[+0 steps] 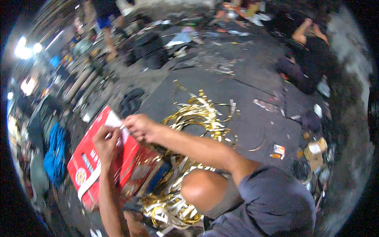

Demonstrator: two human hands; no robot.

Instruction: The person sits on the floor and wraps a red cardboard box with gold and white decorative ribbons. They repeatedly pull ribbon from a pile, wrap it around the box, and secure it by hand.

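A red printed box (84, 148) sits tilted at the left, with a flat white strap (90, 183) running across its face. My left hand (107, 143) is over the top of the box, fingers curled in a pinch at the strap. Next to it, at the box's upper edge, my right hand (139, 127) has closed fingers, apparently gripping the strap's upper end. Motion blur hides the exact contact. Loose gold and white strapping (197, 112) lies in coils beyond my right forearm, and more of it (173, 211) is heaped beside my bent knee.
Another person (306, 59) is at the upper right, and someone's legs (108, 37) show at the upper left. A black crate-like object (150, 49) stands farther back. A blue cloth or bag (56, 154) is left of the box. Scraps and cardboard (316, 152) litter the right side.
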